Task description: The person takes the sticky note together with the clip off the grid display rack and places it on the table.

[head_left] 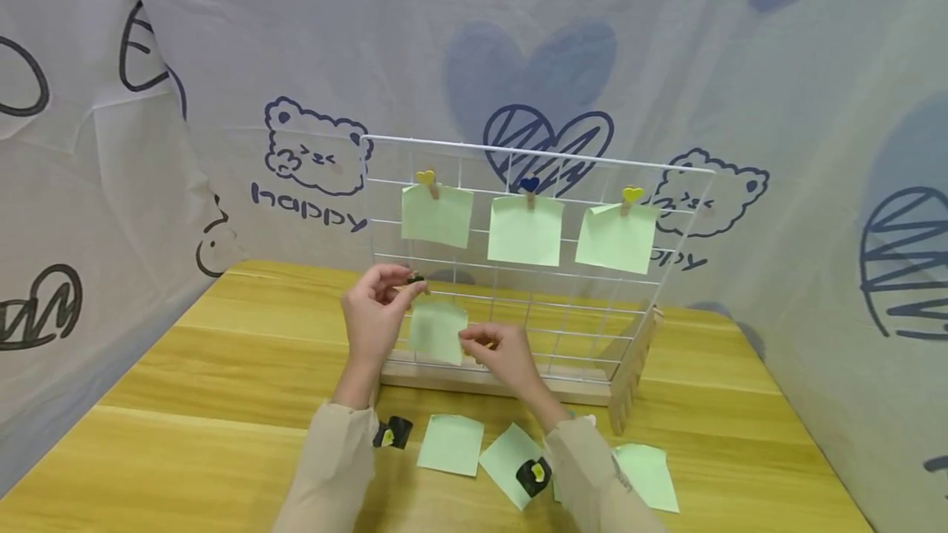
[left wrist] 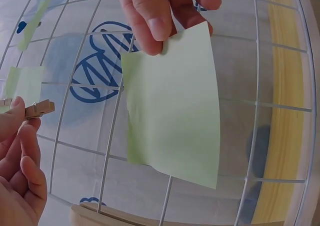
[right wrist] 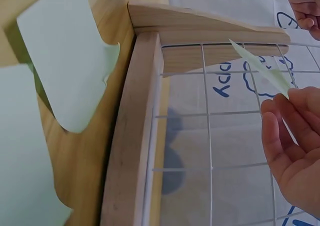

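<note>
My left hand (head_left: 374, 315) pinches a small wooden clothespin (left wrist: 41, 109) between thumb and fingers, just above and left of a pale green paper note (head_left: 437, 333). Thumb and fingers of my right hand (head_left: 507, 354) pinch that note near its right edge. The note hangs in front of the lower left part of a white wire grid (head_left: 518, 298). Across the upper grid three more green notes are clipped: a left one (head_left: 435, 219), a middle one (head_left: 526, 233) and a right one (head_left: 616, 238). Heart-topped clothespins hold them.
A wooden stand (head_left: 481, 382) bears the grid on a wood-grain table (head_left: 222, 352). Before it lie loose green notes (head_left: 452, 444) and small black pieces with yellow hearts (head_left: 392, 433). A printed white cloth (head_left: 415, 39) hangs behind.
</note>
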Demonstrator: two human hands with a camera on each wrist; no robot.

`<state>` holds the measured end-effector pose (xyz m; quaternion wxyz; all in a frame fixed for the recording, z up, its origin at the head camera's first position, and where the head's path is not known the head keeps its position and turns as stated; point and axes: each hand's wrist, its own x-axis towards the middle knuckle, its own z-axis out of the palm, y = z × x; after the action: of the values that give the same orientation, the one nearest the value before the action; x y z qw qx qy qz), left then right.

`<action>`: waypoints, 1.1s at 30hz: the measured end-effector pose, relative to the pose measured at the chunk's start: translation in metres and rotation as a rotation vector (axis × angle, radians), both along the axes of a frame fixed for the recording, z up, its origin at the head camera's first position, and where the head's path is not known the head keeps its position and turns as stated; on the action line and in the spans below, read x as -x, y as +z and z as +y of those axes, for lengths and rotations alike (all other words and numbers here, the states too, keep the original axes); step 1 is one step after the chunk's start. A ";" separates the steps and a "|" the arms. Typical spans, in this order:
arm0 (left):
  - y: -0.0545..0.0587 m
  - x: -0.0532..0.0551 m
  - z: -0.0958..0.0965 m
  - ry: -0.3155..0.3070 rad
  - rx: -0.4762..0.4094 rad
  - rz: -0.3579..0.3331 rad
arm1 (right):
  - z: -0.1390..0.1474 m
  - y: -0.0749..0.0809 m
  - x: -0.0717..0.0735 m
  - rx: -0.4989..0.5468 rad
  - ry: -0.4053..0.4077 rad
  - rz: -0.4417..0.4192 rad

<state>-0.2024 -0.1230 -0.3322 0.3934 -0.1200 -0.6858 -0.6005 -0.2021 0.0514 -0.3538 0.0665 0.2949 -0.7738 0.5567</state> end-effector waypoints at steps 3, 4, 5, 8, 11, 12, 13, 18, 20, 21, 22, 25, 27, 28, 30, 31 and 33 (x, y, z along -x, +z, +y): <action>-0.001 -0.004 0.000 -0.033 -0.015 -0.020 | 0.001 -0.014 0.006 0.024 -0.003 -0.028; 0.000 -0.006 0.001 -0.049 -0.024 -0.029 | 0.001 -0.019 0.008 0.033 -0.008 -0.045; 0.002 -0.010 0.003 -0.061 -0.033 -0.039 | 0.001 -0.023 0.009 0.039 -0.017 -0.063; 0.009 -0.021 0.008 -0.088 -0.059 -0.068 | 0.001 -0.035 0.010 0.060 -0.047 -0.144; 0.013 -0.029 0.011 -0.087 -0.059 -0.092 | 0.000 -0.034 0.002 0.083 -0.073 -0.229; 0.010 -0.028 0.011 -0.092 -0.065 -0.096 | 0.000 -0.035 0.000 0.093 -0.074 -0.256; 0.006 -0.027 0.010 -0.101 -0.074 -0.099 | 0.000 -0.036 -0.001 0.107 -0.072 -0.273; -0.014 -0.017 0.005 -0.134 -0.096 -0.122 | 0.000 -0.047 0.000 0.167 -0.063 -0.366; -0.017 -0.017 0.004 -0.133 -0.090 -0.149 | -0.001 -0.051 0.000 0.183 -0.051 -0.382; -0.018 -0.018 0.004 -0.131 -0.086 -0.165 | -0.001 -0.052 -0.001 0.190 -0.043 -0.388; -0.019 -0.020 0.003 -0.129 -0.081 -0.186 | -0.001 -0.053 -0.002 0.194 -0.037 -0.394; -0.023 -0.022 0.001 -0.122 -0.062 -0.250 | -0.001 -0.056 -0.005 0.191 -0.023 -0.409; -0.025 -0.024 -0.001 -0.116 -0.044 -0.288 | 0.000 -0.056 -0.008 0.182 -0.032 -0.424; -0.025 -0.025 -0.002 -0.112 -0.037 -0.305 | 0.000 -0.057 -0.010 0.176 -0.037 -0.425; -0.026 -0.025 -0.004 -0.109 -0.031 -0.331 | 0.000 -0.060 -0.012 0.168 -0.041 -0.427; -0.027 -0.026 -0.005 -0.105 -0.027 -0.346 | 0.001 -0.062 -0.013 0.165 -0.039 -0.425; -0.027 -0.026 -0.007 -0.109 -0.029 -0.374 | 0.001 -0.066 -0.016 0.162 -0.028 -0.430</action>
<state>-0.1759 -0.1301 -0.3593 0.2277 -0.0378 -0.7308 -0.6424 -0.1864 0.0524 -0.4194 -0.0688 0.1523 -0.7268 0.6662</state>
